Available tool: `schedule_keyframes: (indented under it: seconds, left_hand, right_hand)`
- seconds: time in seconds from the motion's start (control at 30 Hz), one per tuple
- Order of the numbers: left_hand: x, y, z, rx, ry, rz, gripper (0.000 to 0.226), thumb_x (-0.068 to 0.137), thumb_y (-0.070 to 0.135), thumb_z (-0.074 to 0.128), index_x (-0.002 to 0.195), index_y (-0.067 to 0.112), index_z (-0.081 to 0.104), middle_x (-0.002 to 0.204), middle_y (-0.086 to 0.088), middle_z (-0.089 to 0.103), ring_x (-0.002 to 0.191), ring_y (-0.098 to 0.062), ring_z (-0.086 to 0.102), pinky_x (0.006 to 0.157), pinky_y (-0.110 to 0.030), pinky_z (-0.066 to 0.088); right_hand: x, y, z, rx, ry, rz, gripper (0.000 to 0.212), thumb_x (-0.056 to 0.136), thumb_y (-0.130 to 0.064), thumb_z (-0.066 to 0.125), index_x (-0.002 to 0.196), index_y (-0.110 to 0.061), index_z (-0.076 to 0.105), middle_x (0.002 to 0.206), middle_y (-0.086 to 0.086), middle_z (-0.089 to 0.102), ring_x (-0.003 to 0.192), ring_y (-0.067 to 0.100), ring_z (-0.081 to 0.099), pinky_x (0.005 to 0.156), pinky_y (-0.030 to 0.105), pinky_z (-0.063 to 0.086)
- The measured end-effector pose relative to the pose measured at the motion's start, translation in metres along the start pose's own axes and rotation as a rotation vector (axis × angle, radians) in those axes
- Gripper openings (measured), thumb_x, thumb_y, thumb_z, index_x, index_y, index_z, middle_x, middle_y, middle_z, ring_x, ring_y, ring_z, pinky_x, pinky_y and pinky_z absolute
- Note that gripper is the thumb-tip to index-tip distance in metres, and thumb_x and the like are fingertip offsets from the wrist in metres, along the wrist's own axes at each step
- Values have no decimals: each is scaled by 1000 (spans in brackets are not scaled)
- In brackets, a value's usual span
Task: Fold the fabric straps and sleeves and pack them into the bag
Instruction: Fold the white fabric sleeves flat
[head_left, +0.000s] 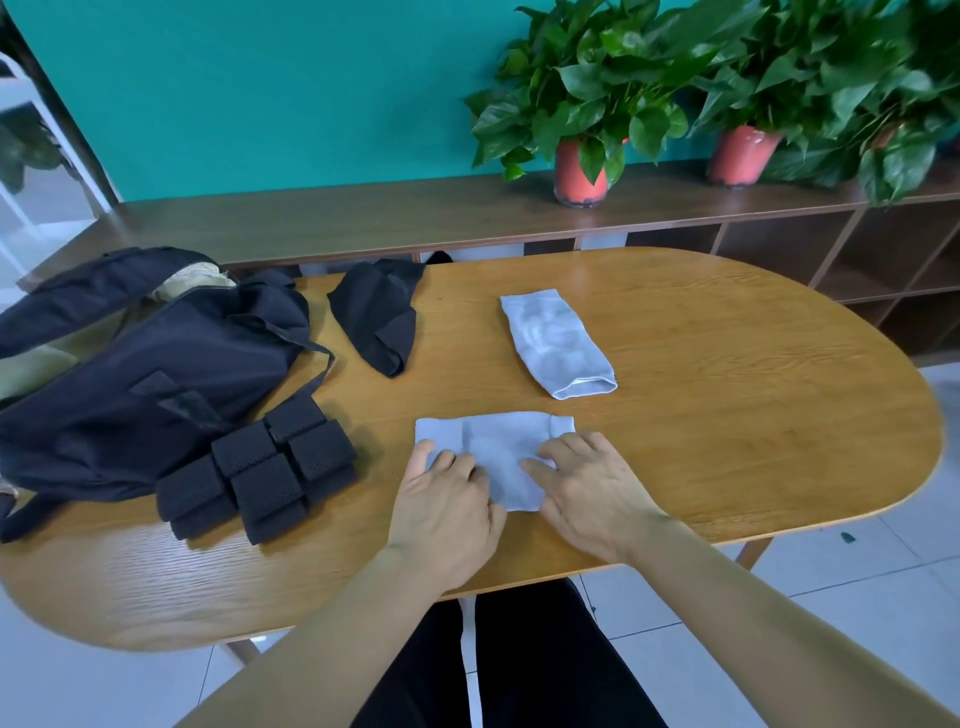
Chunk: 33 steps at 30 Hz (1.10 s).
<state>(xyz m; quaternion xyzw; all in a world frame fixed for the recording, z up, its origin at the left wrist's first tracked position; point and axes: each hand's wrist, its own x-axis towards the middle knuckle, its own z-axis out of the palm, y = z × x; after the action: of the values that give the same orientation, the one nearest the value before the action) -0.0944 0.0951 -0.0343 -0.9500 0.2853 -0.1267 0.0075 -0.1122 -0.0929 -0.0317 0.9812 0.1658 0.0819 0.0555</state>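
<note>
A: What is closest, at the bottom of the frame?

B: The black trousers (519, 665) of the person, and two bare forearms (332, 623) that reach from the lower corners toward the middle.

A: What do the left hand (447, 504) and the right hand (587, 493) do?

B: Both hands lie flat on a light grey sleeve (498, 441), low in the centre, on the wooden surface (727, 405). The left hand presses the left part, the right hand the right part. The fingers are stretched out, and neither hand grips anything.

A: How does this sleeve lie?

B: Crosswise, near the front edge of the surface. Its lower part is hidden under the hands.

A: Where are the other things?

B: A second grey sleeve (558, 343) lies above it, right of centre, well apart, flat and slanted. A black sleeve (376, 317) lies crumpled in the upper middle, near the far edge. At the left the dark bag (145, 374) lies slumped, with something beige showing at its top. Folded black straps (260, 467) are stacked against the bag's lower right side. I believe there are about six, but they are dark and hard to count.

A: And behind?

B: A low wooden shelf (363, 213) with two potted plants (582, 104) in red pots, upper right, against a teal wall (260, 78).
</note>
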Motion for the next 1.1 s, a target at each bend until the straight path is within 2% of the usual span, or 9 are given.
schedule_keyframes:
  seconds: [0.13,0.27,0.37,0.53,0.67,0.77,0.83,0.9,1.1]
  left_hand:
    - [2,-14,6,42,11,54,43,83,33,28,76,16,67,85,2,60,80,-19,59,108,-39,19]
    - [4,-37,15,82,32,104,13,77,22,55,82,19,67,112,-1,57,96,-19,59,109,-45,15]
    - [10,-49,16,131,17,105,35,60,13,71,94,20,67,117,-3,54,105,-20,54,105,-48,15]
    - [14,-64,15,173,47,131,59,48,3,78,102,23,67,121,-6,57,108,-21,48,98,-47,21]
    - [1,-55,11,46,111,3,69,53,-2,76,118,21,67,121,-5,62,99,-22,61,98,-47,23]
    - [-16,-33,11,-26,146,-26,51,70,16,73,120,20,65,120,1,64,98,-16,65,97,-44,23]
    - [-27,-19,12,-64,148,-4,38,87,31,51,121,20,64,120,5,65,103,-12,64,98,-43,23]
    - [-36,-11,13,-82,83,24,45,92,37,35,122,20,63,122,7,64,111,-10,60,101,-44,23]
    - [-54,-31,23,-56,21,136,61,97,57,24,132,19,56,138,5,54,130,-11,48,110,-52,15]
  right_hand:
    - [-8,-15,-2,15,-6,-37,37,80,-32,32,92,-17,65,85,4,58,75,25,53,72,36,45]
    - [-14,-32,-6,78,35,-48,31,76,-31,35,83,-15,61,75,3,55,69,25,50,64,36,45]
    - [-14,-45,-6,111,62,-53,28,76,-31,36,79,-15,59,70,2,53,65,23,49,60,34,45]
    - [-12,-50,-10,145,143,-61,26,78,-29,38,76,-16,60,67,-1,56,65,22,50,58,31,41]
    - [-7,-25,-14,143,202,-19,38,78,-26,40,100,-11,67,95,3,67,86,25,61,72,35,51]
    - [-5,-14,-11,113,136,-68,45,81,-25,40,114,-9,66,118,9,65,108,26,60,91,36,50]
    - [-5,-13,-6,121,85,-100,45,84,-26,39,118,-9,64,124,10,62,117,25,57,98,35,46]
    - [-9,-16,-1,147,46,-114,44,87,-27,39,119,-9,63,125,9,61,119,23,56,101,35,44]
    - [-28,-33,5,178,16,-114,47,92,-36,38,123,-8,60,128,13,58,118,25,55,95,38,49]
